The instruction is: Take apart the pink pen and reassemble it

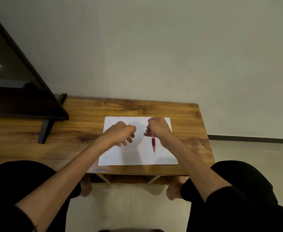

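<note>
Right hand (158, 129) grips slim pink plastic pen (153, 144), tip down over white paper sheet (120, 158); left hand (120, 134) loosely curled, holding nothing. Wooden table (87, 131), plain wall (154, 47).

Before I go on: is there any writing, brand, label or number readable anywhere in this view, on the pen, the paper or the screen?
None readable.
Pink pen, gripped by the right hand: no print can be made out; too small to tell.
White sheet: blank where visible.
Dark screen: only a light reflection.
Left hand holds nothing.
</note>
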